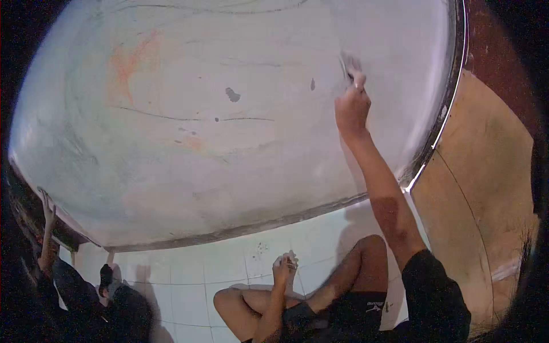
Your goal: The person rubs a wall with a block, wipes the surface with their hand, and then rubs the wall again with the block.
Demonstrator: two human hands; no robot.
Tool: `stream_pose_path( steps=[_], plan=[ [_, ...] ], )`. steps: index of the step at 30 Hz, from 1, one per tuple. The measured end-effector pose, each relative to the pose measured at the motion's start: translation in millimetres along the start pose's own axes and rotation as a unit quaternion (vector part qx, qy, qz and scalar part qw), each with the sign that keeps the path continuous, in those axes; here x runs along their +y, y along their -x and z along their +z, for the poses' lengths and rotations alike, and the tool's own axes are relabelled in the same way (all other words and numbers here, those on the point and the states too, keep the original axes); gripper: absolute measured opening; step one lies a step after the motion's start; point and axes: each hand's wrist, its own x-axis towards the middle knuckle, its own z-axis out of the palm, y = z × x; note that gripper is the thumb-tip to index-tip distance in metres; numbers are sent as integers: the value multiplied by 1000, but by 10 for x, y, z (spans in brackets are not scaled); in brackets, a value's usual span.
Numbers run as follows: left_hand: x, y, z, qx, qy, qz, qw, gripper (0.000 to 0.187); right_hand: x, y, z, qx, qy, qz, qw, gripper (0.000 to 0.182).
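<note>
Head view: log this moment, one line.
right hand: holds blurred item at pale panel | left hand: contents unclear | co-worker's hand: at panel edge

Room lay open mid-panel; the borders were crowded.
From the view's centre, the broad whitish curved panel (pixel 246 148) offered passage toward ten o'clock; the bare right hand (pixel 353 111), gripping a blurred grey piece (pixel 347 67), blocked two, folded bare legs (pixel 368 263) five, a co-worker's bare hand (pixel 49 210) nine.

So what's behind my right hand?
Behind your right hand is the pale panel, with a dark grey blotch and an orange stain showing farther left. The patch directly covered by your hand and the blurred tool can't be seen.
</note>
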Motion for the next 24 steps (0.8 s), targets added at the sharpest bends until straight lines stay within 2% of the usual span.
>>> stream_pose_path(
  steps=[3, 6, 7, 9, 12, 13, 15, 16, 17, 20, 21, 23, 24],
  plan=[
    [227, 91, 120, -15, 22, -7, 1000, 27, -163, -41, -46, -39, -4, 47, 998, 56],
    [234, -26, 46, -32, -66, -1, 997, 27, -155, 453, 23, 52, -23, -84, 995, 55],
    [218, -41, 12, -38, -81, 7, 996, 28, -150, 622, 45, 42, -36, -73, 996, 54],
    [132, -55, 14, -46, -13, 12, 999, 27, -134, 810, 88, 22, -61, -54, 996, 51],
    [-190, -82, -114, -71, 44, 42, 996, 26, -239, 550, 62, 32, -75, -2, 997, 42],
    [-248, -114, -168, -81, 58, 58, 993, 25, -148, 487, 133, -23, -5, 58, 998, 35],
    [-120, -43, -170, -41, -2, 23, 999, 22, -145, -8, 181, 119, -58, -19, 991, 35],
    [-44, -16, -120, -22, -29, 6, 999, 21, -211, -95, 109, 91, -60, 11, 994, 36],
    [-16, -7, -34, -19, -28, 58, 998, 18, -284, -198, 44, 62, -62, 39, 995, 38],
    [-209, -290, -286, -67, -2, -8, 998, 16, -257, -34, 23, -34, -31, 98, 994, 45],
    [-131, -214, -132, -77, 141, -10, 987, 16, -222, 137, 30, -66, -16, 114, 991, 48],
    [76, -37, 55, -36, 42, -13, 998, 16, -242, 555, -13, 5, -48, -31, 998, 56],
    [90, -23, 76, -14, -10, -15, 1000, 16, -238, 602, -38, 5, -54, -31, 998, 58]
  ],
)
